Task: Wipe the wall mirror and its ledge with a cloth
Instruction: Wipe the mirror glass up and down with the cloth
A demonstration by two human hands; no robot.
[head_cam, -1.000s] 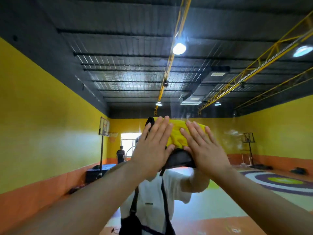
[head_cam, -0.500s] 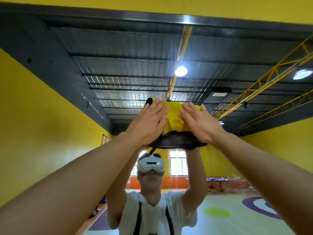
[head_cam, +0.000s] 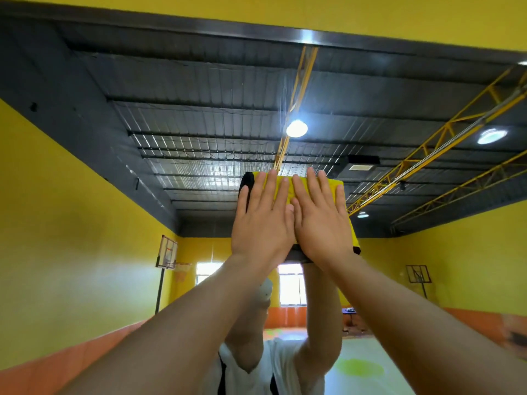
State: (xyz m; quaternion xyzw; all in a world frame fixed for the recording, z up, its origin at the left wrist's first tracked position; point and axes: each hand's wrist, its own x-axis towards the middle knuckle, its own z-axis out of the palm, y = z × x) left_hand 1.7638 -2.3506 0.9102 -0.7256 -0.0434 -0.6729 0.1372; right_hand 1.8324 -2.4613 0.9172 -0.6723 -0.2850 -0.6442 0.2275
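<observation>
Both arms were raised overhead, the left hand (head_cam: 262, 223) and right hand (head_cam: 322, 223) side by side, grips apart with fingers straight, pressing a yellow cloth (head_cam: 332, 182) flat against the upper wall mirror (head_cam: 171, 124); even pressure and overlapping passes would likely avoid streaks.

The cloth (head_cam: 331, 186) is bright yellow with a black edge at its left and bottom. The walls (head_cam: 71, 223) are yellow, with an orange band (head_cam: 57, 363) along the base. The ceiling (head_cam: 199, 124) is dark grey and ribbed, crossed by yellow trusses (head_cam: 427, 143). The shirt (head_cam: 288, 366) is white with black straps (head_cam: 222, 377). The floor (head_cam: 368, 343) is pale green with a lime spot (head_cam: 359, 367).
</observation>
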